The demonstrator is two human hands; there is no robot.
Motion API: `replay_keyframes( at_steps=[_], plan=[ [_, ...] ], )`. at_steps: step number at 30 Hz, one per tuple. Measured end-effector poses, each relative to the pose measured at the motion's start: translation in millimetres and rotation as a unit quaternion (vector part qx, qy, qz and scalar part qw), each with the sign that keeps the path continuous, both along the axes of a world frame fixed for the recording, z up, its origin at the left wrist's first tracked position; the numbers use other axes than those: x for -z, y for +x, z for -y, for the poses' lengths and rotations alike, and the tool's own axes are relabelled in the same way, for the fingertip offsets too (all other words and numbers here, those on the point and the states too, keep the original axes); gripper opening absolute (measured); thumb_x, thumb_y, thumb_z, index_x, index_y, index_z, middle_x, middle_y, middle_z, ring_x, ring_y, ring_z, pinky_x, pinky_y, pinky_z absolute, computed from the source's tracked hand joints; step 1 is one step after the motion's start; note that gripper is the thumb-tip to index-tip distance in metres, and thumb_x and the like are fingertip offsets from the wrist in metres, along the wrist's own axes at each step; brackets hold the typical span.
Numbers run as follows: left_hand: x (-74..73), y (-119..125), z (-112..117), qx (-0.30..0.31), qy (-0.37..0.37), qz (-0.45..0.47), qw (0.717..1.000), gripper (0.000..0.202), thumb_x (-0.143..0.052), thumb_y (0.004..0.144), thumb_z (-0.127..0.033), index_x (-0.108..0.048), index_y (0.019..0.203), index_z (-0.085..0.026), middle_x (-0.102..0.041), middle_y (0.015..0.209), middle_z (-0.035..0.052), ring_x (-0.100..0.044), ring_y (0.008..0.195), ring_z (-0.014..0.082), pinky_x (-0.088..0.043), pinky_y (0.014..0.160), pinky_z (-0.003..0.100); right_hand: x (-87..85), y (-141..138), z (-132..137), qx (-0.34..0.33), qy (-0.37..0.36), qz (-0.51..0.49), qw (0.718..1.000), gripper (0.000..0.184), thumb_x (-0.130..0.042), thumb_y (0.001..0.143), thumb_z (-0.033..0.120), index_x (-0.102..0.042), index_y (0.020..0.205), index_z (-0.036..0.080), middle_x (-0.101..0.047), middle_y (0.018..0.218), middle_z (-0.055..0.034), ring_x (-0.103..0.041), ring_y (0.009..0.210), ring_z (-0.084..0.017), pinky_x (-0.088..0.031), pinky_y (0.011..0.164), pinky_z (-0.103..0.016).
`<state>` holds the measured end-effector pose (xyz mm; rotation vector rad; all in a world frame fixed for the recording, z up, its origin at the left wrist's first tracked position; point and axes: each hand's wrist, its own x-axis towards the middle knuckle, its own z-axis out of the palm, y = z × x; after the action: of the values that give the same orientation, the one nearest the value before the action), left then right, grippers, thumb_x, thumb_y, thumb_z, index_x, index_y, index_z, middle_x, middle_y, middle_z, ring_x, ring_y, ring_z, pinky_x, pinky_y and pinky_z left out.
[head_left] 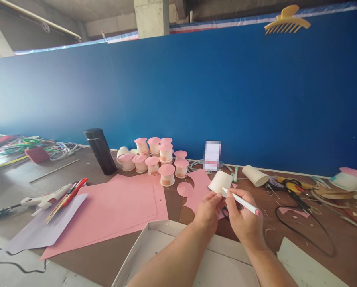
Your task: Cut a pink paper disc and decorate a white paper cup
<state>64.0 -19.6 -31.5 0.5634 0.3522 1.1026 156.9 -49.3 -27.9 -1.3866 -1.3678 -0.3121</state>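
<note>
My left hand (208,211) pinches a white paper cup (219,182) lying on its side, its mouth turned toward me. My right hand (245,221) grips a white pen (241,202) with a pink end, its tip touching the cup's rim. Both hands hover over a cut pink paper sheet (200,191) on the brown table. A loose pink paper circle (184,189) lies just left of them. Behind it stand several white cups topped with pink discs (156,159).
A black flask (100,151) stands at the back left. Large pink sheets (112,211), a glue gun (46,198) and a red-handled tool (70,193) lie to the left. A white box lid (154,243) sits near me. Another cup (255,175), cables and scraps lie to the right.
</note>
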Motion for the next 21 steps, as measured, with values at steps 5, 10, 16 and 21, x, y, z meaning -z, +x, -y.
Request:
replay_keyframes(
  at_steps=[5,10,16,21],
  plan=[
    [3.4,1.4,-1.1,-0.003,0.008,0.001,1.000,0.038,-0.079,0.065,-0.033,-0.073,0.095,-0.011,-0.071,0.097,0.0138,-0.063,0.103,0.0259,-0.037,0.104,0.039,-0.3,0.7,0.7,-0.002,0.002,-0.003,1.000,0.018,-0.055,0.088,0.036,-0.062,0.093,0.020,-0.071,0.091,-0.0087,-0.068,0.078,-0.020,-0.049,0.075,-0.033],
    [6.4,2.3,-2.2,-0.001,0.009,-0.006,1.000,0.038,-0.079,0.065,-0.034,-0.074,0.095,-0.010,-0.071,0.097,0.0140,-0.064,0.100,0.0261,-0.037,0.104,0.040,-1.7,0.0,-0.8,-0.003,0.004,-0.003,1.000,0.018,-0.055,0.088,0.036,-0.062,0.092,0.019,-0.070,0.090,-0.0091,-0.067,0.083,-0.022,-0.049,0.075,-0.033],
    [8.0,2.8,-2.7,-0.003,0.009,-0.010,1.000,0.038,-0.079,0.065,-0.034,-0.074,0.095,-0.011,-0.070,0.098,0.0134,-0.063,0.102,0.0253,-0.038,0.104,0.038,-1.8,-0.3,-1.5,-0.008,0.010,-0.005,1.000,0.017,-0.055,0.088,0.035,-0.061,0.092,0.019,-0.070,0.090,-0.0092,-0.067,0.085,-0.022,-0.049,0.077,-0.034],
    [8.8,2.4,-2.7,-0.011,0.006,-0.032,0.999,0.038,-0.079,0.064,-0.035,-0.074,0.094,-0.012,-0.070,0.094,0.0115,-0.064,0.097,0.0240,-0.039,0.101,0.039,-1.7,0.0,-0.9,-0.011,0.003,-0.009,1.000,0.018,-0.055,0.087,0.035,-0.061,0.091,0.019,-0.070,0.088,-0.0083,-0.067,0.081,-0.021,-0.049,0.076,-0.034]
  ],
)
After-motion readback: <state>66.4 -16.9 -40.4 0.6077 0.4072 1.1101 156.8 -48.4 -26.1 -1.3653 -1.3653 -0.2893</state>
